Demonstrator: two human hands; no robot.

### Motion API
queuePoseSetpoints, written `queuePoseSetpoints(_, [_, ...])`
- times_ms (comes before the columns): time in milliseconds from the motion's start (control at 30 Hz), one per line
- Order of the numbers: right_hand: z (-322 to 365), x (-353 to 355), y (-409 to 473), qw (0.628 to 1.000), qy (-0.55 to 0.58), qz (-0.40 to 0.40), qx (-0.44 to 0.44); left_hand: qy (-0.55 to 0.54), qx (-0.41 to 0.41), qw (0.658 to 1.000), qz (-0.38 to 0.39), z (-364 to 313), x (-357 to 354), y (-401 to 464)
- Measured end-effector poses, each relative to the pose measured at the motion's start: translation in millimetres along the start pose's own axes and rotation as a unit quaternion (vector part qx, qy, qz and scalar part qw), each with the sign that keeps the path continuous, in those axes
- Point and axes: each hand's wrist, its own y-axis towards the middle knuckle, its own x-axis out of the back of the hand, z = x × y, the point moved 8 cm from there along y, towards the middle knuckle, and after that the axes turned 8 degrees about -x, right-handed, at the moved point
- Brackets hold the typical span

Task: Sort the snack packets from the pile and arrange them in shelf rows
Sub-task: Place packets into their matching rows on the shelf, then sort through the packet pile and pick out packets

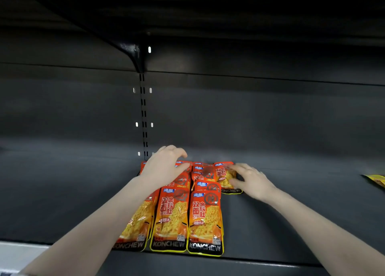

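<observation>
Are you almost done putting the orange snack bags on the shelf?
Partly. Three rows of orange packets already lie overlapping on the shelf. The right hand is setting a packet to begin a fourth row, while the left hand rests on the back ones. A yellow packet lies apart at the far right. The pile is out of view.

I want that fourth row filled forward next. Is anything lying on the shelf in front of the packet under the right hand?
Nothing visible: the shelf is bare from the packet under the right hand down to the front edge. The yellow packet lies far right, apart.
</observation>
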Motion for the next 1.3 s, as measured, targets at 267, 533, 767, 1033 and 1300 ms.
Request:
queuePoseSetpoints(267, [16,-20,-1,0.999,0.028,0.036,0.018,-0.005,-0.019,1.000,0.002,-1,7,-10])
queuePoseSetpoints(533, [12,-11,-3,0.997,0.077,0.005,-0.001,-0.006,-0.037,0.999,0.010,-3,7,-16])
queuePoseSetpoints(767, [-15,28,-42,0.987,0.017,-0.122,-0.103,-0.012,-0.056,0.998,0.020,-36,3,-15])
queuePoseSetpoints(1033, [-82,75,-102,0.974,0.005,-0.173,-0.148,-0.020,-0.074,0.996,0.038,-119,-8,-4])
queuePoseSetpoints(1300, [-210,150,-187,0.954,-0.008,-0.250,-0.168,-0.049,-0.111,0.992,0.036,-278,-39,17])
